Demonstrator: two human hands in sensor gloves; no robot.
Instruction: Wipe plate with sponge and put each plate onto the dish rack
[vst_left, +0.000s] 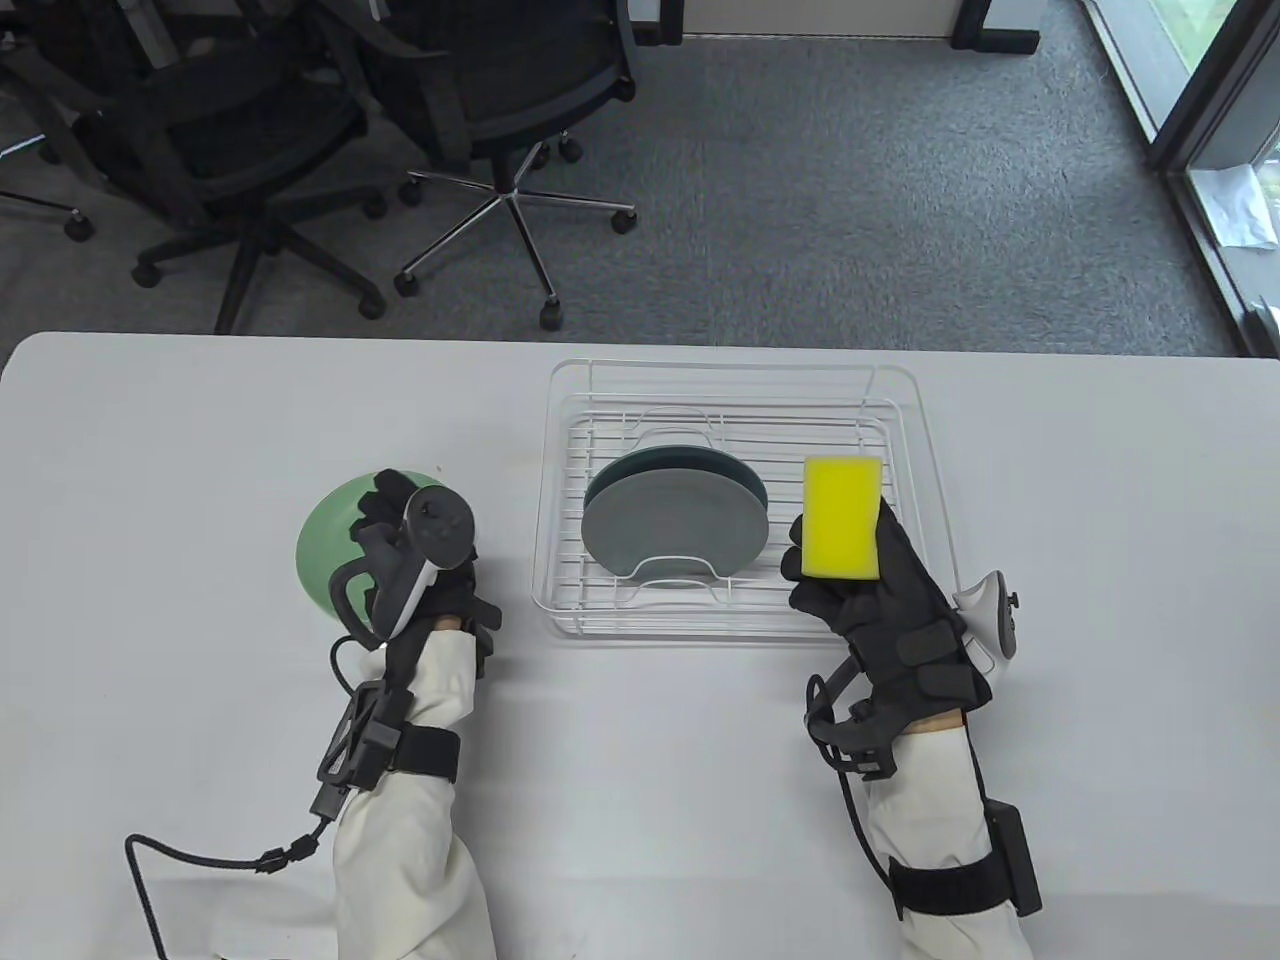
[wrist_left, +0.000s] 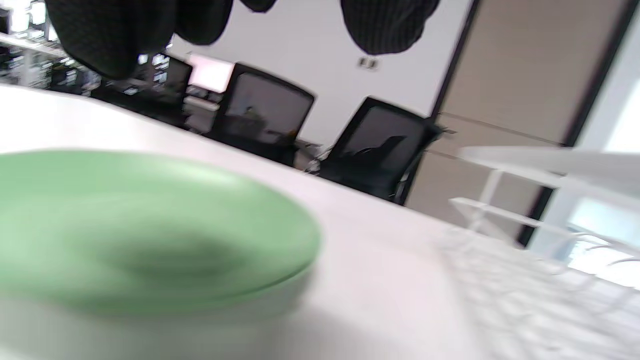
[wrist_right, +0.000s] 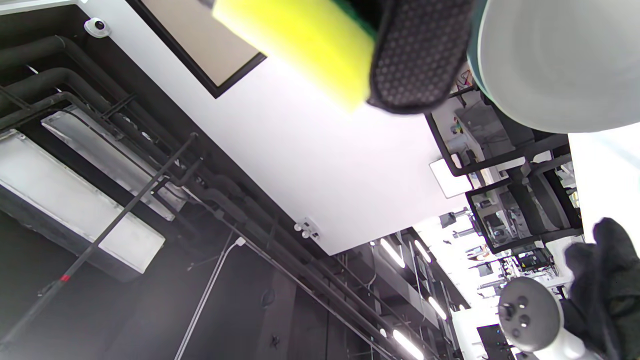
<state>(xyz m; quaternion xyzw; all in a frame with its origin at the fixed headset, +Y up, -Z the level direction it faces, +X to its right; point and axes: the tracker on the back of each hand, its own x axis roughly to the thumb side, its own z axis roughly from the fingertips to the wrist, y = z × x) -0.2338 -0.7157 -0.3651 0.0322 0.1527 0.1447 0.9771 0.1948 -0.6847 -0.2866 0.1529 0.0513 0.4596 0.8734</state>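
Plates number three: two grey plates (vst_left: 675, 520) stand on edge, one behind the other, in the one white dish rack (vst_left: 735, 380), and one green plate (vst_left: 325, 540) lies on the table (vst_left: 640, 780) under the left hand (vst_left: 415, 560), whose grip I cannot tell. The right hand (vst_left: 880, 600) holds the single yellow sponge (vst_left: 842, 517) upright at the rack's right side.

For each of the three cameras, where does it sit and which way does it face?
Table view: above, looking down at table, dish rack, both hands and sleeves.
Left wrist view: low by the left hand, facing across the green plate; fingertips at top.
Right wrist view: tilted up at the ceiling; right hand grips the sponge.
Shared: all show the rack; the right wrist view also shows the left hand.
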